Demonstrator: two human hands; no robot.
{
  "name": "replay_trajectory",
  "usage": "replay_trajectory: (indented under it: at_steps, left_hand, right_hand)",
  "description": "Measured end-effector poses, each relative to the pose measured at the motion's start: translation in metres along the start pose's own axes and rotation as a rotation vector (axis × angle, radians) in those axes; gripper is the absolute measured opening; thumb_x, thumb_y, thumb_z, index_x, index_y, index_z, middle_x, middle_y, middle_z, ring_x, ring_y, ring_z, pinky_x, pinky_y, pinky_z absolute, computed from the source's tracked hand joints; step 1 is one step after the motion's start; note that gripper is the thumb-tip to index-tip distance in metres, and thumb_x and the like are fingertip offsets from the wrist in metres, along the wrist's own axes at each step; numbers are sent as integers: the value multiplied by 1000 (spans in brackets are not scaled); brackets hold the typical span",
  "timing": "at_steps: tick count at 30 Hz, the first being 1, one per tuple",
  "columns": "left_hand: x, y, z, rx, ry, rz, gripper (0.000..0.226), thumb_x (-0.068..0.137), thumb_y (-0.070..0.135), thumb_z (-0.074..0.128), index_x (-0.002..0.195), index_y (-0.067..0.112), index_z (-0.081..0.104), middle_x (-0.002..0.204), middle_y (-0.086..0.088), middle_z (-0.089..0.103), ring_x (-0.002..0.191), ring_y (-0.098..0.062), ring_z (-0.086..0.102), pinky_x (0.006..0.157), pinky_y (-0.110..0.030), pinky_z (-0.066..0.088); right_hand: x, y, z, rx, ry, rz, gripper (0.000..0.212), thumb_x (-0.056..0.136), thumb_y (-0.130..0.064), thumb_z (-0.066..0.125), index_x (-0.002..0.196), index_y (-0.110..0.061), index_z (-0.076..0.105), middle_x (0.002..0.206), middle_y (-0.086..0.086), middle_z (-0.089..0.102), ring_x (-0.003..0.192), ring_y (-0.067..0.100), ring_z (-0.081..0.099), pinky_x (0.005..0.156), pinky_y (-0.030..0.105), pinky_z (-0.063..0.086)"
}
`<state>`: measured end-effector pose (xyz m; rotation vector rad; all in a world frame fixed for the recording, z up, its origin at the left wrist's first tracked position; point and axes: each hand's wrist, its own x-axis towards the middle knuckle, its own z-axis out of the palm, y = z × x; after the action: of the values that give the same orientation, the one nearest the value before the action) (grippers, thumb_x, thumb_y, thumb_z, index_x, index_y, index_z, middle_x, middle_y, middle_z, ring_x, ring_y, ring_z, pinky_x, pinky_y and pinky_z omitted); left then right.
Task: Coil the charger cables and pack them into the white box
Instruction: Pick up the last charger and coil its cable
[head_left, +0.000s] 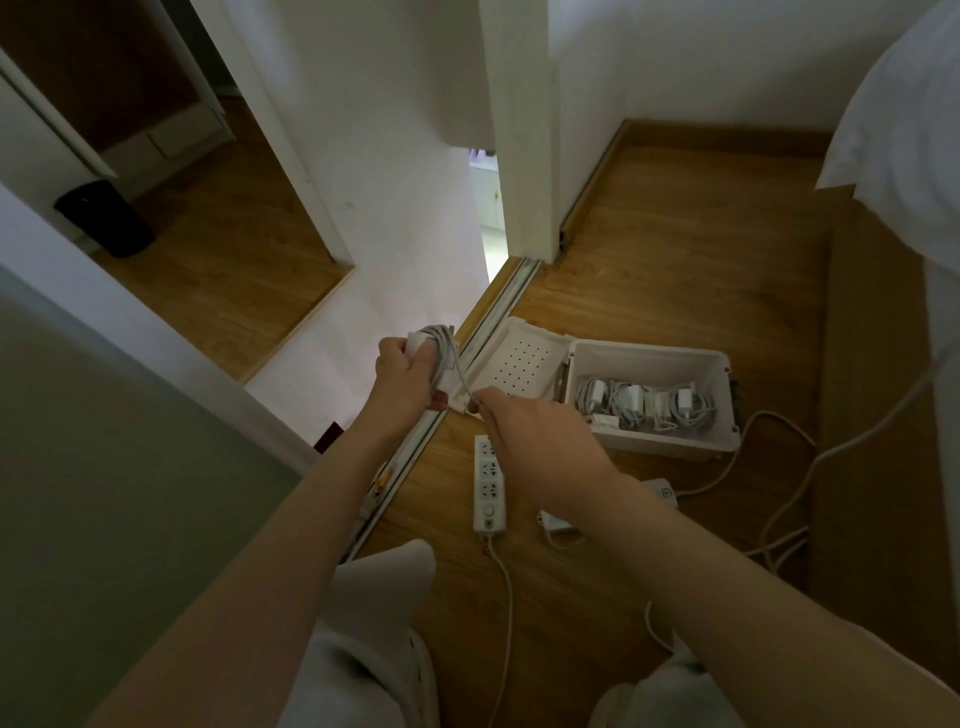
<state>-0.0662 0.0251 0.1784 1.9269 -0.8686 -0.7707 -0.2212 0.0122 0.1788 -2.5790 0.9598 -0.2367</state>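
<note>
The winding step is under way: the left hand (405, 382) is gripping a white charger (415, 343) with its cable (442, 349) looped around it, held above the floor just left of the white box (675, 439). The right hand (524, 431) is pinching the cable's short free tail. The bundle's long axis is running away from the person, roughly along the door track (488, 312), with the tail slanting down towards the right hand. Judging by how little slack is showing, the next move is calling for one last turn or tuck, then carrying the bundle rightward over the open lid (519, 353) to join the coiled chargers (649, 402) already inside.
</note>
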Motion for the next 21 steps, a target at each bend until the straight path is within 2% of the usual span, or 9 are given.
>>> replay_trajectory:
  at_steps: [4,7,8,10,12,14,16,19,21]
  left_hand:
    - [-4,6,0,-252,-17,-120,31,101,33,33,123,12,32,92,-5,58,67,-10,61,52,-16,51]
    - [-2,10,2,-423,1,-192,44,102,32,31,129,-2,39,83,-9,60,55,-8,65,51,-19,53]
    - [-1,11,2,-489,-13,-205,48,102,34,29,130,-4,42,83,-12,61,57,-11,67,53,-21,55]
    - [-3,11,2,-671,-67,-208,48,102,36,27,128,1,47,90,-17,61,74,-19,66,71,-30,57]
    - [-8,14,1,-831,-123,-201,42,101,39,28,113,8,54,93,-16,58,82,-23,59,79,-36,53]
    - [-11,16,-1,-938,-163,-213,37,100,42,32,103,12,55,94,-16,56,84,-24,57,72,-35,56]
    - [-13,18,-3,-1021,-204,-244,38,99,43,35,105,11,56,95,-16,58,85,-24,59,66,-31,59]
    - [-15,21,-7,-1066,-297,-229,44,98,42,36,107,11,66,101,-14,61,88,-24,58,70,-30,56]
    - [-17,24,-8,-1013,-365,-186,46,96,41,37,100,14,74,103,-11,63,90,-23,57,72,-29,54]
  right_hand:
    - [0,-1,-1,24,11,-23,28,103,-21,30,129,-21,40,87,0,62,71,17,61,61,28,49]
    - [0,-2,-2,73,24,-47,29,103,-22,29,129,-20,41,88,2,63,73,18,61,65,29,50]
    - [0,-2,-2,90,32,-57,29,103,-22,29,128,-20,42,88,3,63,74,18,61,66,28,49]
    - [-1,-2,-2,139,45,-73,29,103,-24,28,125,-18,45,84,2,62,71,16,59,64,26,48]
    - [-1,-1,0,295,30,-66,29,102,-26,30,119,-18,53,71,-3,55,59,10,50,54,21,40]
    - [0,0,1,557,-43,-23,27,101,-24,35,110,-18,60,62,-6,46,52,9,42,51,19,33]
    - [1,5,0,697,-110,7,26,100,-23,38,102,-20,64,60,-6,45,53,8,41,53,19,35]
    - [3,14,2,683,-145,21,28,99,-25,40,92,-19,66,59,-7,46,48,-1,40,53,16,35]
    - [4,20,4,637,-156,39,31,99,-28,40,88,-15,66,56,-7,44,42,-2,40,51,17,32]
